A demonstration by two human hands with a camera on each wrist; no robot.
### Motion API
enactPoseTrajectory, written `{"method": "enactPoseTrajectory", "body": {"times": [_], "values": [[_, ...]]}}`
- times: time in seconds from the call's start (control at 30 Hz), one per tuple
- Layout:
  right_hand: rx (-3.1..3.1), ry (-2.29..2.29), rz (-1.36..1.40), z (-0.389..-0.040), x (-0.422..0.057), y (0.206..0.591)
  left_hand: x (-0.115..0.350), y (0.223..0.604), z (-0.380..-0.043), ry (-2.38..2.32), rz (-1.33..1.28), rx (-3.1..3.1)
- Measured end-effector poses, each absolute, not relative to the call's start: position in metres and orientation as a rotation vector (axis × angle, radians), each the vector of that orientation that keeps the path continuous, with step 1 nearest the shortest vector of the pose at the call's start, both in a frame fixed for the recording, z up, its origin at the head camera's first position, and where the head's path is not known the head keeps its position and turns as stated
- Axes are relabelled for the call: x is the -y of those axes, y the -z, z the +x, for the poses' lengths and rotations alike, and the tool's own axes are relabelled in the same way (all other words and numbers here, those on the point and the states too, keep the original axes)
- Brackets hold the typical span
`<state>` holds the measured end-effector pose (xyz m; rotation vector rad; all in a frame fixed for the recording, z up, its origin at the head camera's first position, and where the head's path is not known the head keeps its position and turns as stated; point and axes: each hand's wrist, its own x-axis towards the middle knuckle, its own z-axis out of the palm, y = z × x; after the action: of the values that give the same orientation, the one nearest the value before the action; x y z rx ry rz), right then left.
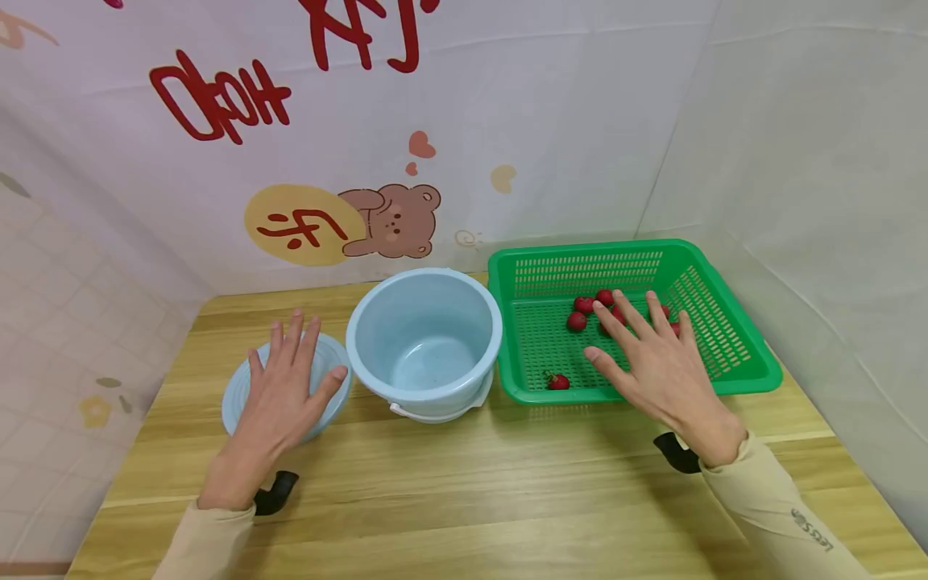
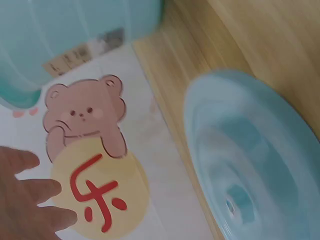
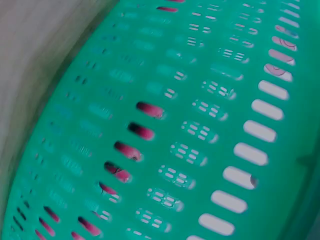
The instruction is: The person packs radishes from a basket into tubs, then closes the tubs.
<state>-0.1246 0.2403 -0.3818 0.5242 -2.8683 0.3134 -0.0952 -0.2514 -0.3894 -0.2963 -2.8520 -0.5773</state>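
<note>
My left hand (image 1: 279, 395) is spread, palm down, above a round light blue lid (image 1: 335, 362); whether it touches the lid cannot be told. In the left wrist view the lid (image 2: 260, 150) has a small raised knob, and my left fingertips (image 2: 47, 190) appear at the lower left. My right hand (image 1: 656, 366) reaches over the front of a green slotted basket (image 1: 532, 338) with fingers spread, holding nothing. Several red fruits lie in the basket, partly hidden by that hand. One strawberry (image 1: 557, 382) with green leaves sits near the front wall.
Between the lid and the basket stands a light blue bucket (image 1: 428, 346), its white handle (image 1: 406, 412) lowered at the front. All stand on a wood-grain table (image 1: 449, 499) against a white cloth backdrop (image 1: 580, 121) with red lettering. The right wrist view shows mostly the basket wall (image 3: 165, 90).
</note>
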Motion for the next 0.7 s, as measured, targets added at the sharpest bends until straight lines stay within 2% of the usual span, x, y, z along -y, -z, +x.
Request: {"method": "enactPoseTrajectory", "body": {"times": [0.2,0.7], "values": [[2.857,-0.350,0.538,-0.122,-0.235,0.382,0.237,0.383,-0.094,0.749,-0.319,2.791],[2.835,-0.494,0.560,-0.116,-0.226,0.382,0.212,0.386,-0.100,0.810,-0.373,2.799]]}}
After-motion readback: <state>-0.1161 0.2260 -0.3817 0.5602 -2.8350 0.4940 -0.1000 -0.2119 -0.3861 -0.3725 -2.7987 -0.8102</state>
